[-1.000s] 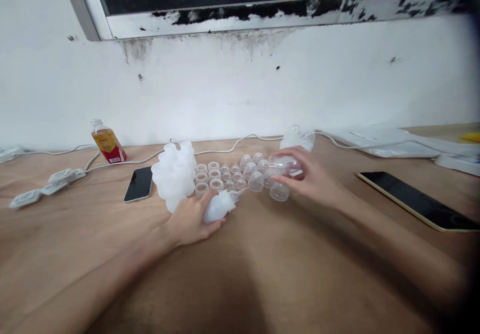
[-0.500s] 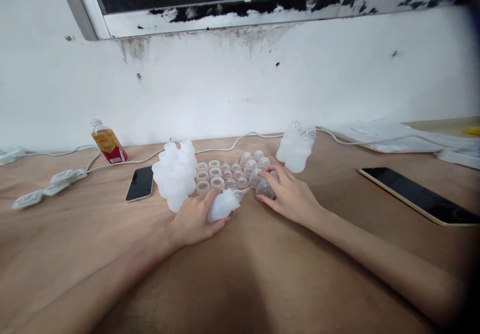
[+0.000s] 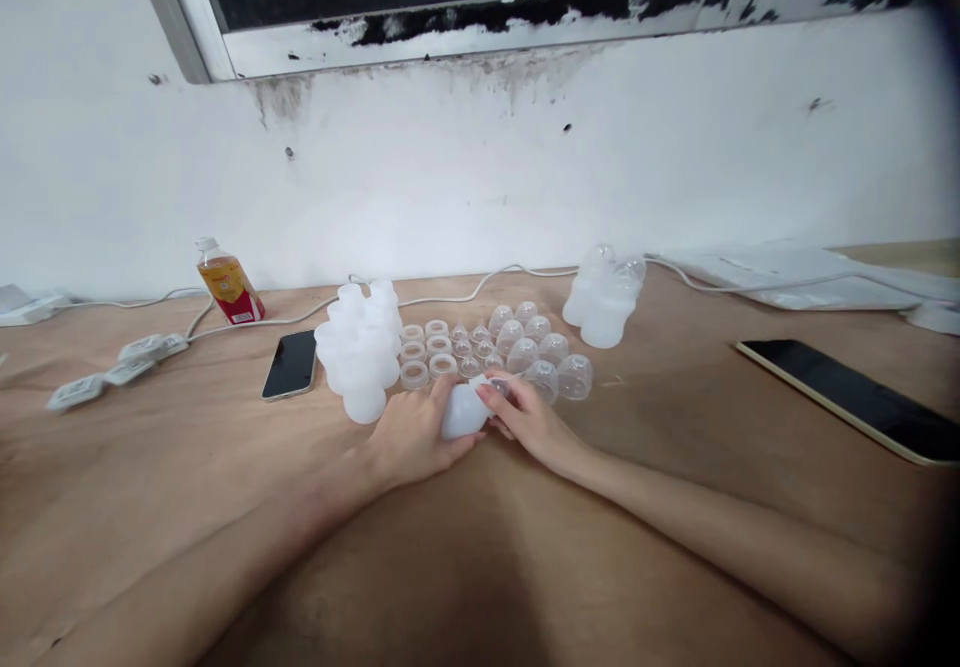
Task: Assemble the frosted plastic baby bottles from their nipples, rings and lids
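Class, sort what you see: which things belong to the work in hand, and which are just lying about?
Seem part of the work:
held bottle, left hand and right hand on it
white bottles
clear rings
small teats
clear domes
dome-topped bottles

Apparently just lying about:
drink bottle
left phone
right phone
white cable
socket blocks
plastic sheeting

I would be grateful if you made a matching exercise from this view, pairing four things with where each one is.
Things
1. Left hand
2. Drink bottle
3. Right hand
4. Pale rings

Places
A. At the clear-tipped end of the held white bottle
B. In rows beside the clustered white bottles
C. Around the body of the held white bottle
D. Standing near the wall, left of the small phone

Pairs: 1-C, 2-D, 3-A, 4-B
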`<state>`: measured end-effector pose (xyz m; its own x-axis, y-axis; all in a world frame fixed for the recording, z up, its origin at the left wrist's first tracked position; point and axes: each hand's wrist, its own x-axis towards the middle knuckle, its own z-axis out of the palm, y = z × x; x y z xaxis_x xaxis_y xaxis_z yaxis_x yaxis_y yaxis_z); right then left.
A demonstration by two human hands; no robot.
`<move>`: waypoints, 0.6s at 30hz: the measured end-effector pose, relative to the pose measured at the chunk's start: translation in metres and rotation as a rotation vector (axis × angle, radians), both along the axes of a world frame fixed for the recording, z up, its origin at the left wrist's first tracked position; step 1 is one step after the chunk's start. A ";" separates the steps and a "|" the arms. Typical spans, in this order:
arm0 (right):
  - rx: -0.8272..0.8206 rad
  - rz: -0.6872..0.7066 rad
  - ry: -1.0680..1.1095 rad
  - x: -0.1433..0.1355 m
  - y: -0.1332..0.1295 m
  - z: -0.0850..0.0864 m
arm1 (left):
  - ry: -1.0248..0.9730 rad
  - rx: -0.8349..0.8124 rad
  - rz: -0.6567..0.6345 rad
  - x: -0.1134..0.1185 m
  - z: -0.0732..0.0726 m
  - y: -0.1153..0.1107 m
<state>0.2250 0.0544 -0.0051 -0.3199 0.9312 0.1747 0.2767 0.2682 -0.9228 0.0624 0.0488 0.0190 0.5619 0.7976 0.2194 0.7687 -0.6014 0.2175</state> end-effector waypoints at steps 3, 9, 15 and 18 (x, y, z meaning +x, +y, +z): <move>0.135 0.080 -0.126 0.008 0.004 0.008 | -0.012 -0.028 -0.038 -0.003 0.002 0.001; 0.401 0.396 -0.405 0.030 0.008 0.032 | -0.028 -0.105 -0.092 -0.012 0.006 0.003; 0.473 0.344 -0.460 0.035 0.010 0.046 | -0.054 -0.111 -0.065 -0.012 0.005 0.004; 0.271 0.230 -0.485 0.033 0.012 0.046 | -0.027 -0.088 -0.054 -0.010 0.004 0.003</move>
<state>0.2582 0.0661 0.0407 -0.6106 0.7712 0.1800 0.5560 0.5793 -0.5960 0.0526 0.0518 0.0234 0.5993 0.7833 0.1650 0.7292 -0.6193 0.2913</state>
